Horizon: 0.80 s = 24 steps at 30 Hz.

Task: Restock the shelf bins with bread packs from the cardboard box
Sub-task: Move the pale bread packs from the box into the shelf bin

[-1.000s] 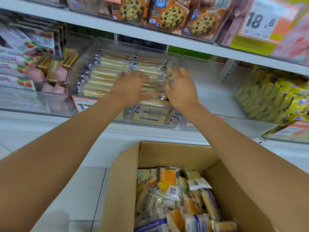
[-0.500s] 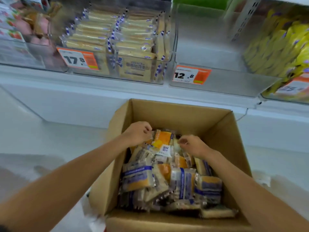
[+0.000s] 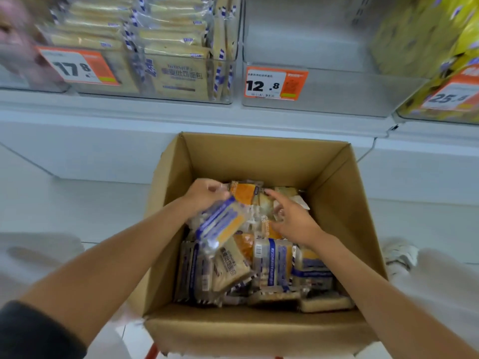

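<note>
Bread packs [image 3: 269, 265] lie heaped in the open cardboard box [image 3: 259, 156] below the shelf. The left hand [image 3: 204, 195] curls its fingers round one blue-striped pack [image 3: 223, 226], held tilted just above the heap, the pack hanging below and right of the knuckles. The right hand [image 3: 293, 218] is spread, fingers apart, over packs at the far side of the box, just beside the lifted pack. Above, one shelf bin [image 3: 181, 97] is stacked with similar packs; the neighbouring bin [image 3: 337, 94] carries a 12.8 price tag [image 3: 276, 83].
</note>
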### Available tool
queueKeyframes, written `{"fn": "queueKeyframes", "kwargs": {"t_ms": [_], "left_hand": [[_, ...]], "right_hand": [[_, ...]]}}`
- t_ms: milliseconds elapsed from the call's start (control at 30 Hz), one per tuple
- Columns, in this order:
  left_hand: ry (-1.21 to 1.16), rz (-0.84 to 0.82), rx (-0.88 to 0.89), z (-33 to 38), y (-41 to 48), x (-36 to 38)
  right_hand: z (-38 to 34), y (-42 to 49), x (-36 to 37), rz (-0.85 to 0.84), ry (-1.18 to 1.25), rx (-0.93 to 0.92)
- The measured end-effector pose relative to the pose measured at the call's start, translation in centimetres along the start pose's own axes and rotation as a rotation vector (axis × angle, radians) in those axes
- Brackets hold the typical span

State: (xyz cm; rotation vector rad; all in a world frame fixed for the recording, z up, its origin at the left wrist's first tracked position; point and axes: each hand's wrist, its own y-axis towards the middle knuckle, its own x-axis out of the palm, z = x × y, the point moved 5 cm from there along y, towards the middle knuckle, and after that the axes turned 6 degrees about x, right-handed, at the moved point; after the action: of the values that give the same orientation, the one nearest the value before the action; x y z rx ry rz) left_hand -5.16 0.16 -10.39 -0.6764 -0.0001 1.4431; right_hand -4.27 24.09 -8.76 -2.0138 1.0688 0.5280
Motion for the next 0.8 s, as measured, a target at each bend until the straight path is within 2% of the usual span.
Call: {"fn": "queueKeyframes", "kwargs": {"t_ms": [33,100,200,267,333,433,500,567,667,733,767,800], "left_hand": [[-0.106,0.033,-0.066,0.8,0.2,-0.5],[-0.294,-0.008,-0.213,1.9,0.5,-0.3],[-0.430,-0.146,-0.341,3.0,-0.5,0.8],[-0.485,-0.239,-0.371,3.1,-1.3,1.6],[-0.511,-0.324,-0.338,3.2,-1.7,1.9],[-0.500,-0.407,-0.199,4.0,-1.8,1.3],[-0.446,-0.481,-0.146,4.7,-2.2,1.1],[-0.304,-0.518,-0.109,4.9,-2.4,0.9],[-0.182,-0.437,-0.075,4.7,-2.1,0.3],[-0.226,-0.258,-0.016,4.8,-1.7,-1.2],[-0.261,-0.166,0.007,4.7,-1.6,-2.2],[-0.299,-0.099,0.015,4.5,-1.6,-3.1]], "right_hand": [[-1.5,-0.3,0.0,-0.007,-0.052,-0.086],[-3.9,-0.7,-0.2,0.058,-0.210,-0.244],[-5.4,-0.6,-1.7,0.337,-0.267,-0.411],[-5.0,-0.3,-3.2,0.412,-0.284,-0.405],[-4.5,0.1,-4.5,0.293,-0.242,-0.295],[-4.0,0.2,-5.8,0.022,0.133,-0.136],[-3.9,0.0,-6.4,0.002,0.311,-0.075],[-3.7,0.0,-6.3,-0.006,0.374,-0.047],[-4.2,0.5,-5.4,0.016,0.442,-0.020],[-3.4,1.1,-4.5,0.133,0.469,0.079],[-2.9,1.3,-3.5,0.146,0.416,0.133],[-2.3,1.7,-1.7,0.090,0.321,0.165]]}}
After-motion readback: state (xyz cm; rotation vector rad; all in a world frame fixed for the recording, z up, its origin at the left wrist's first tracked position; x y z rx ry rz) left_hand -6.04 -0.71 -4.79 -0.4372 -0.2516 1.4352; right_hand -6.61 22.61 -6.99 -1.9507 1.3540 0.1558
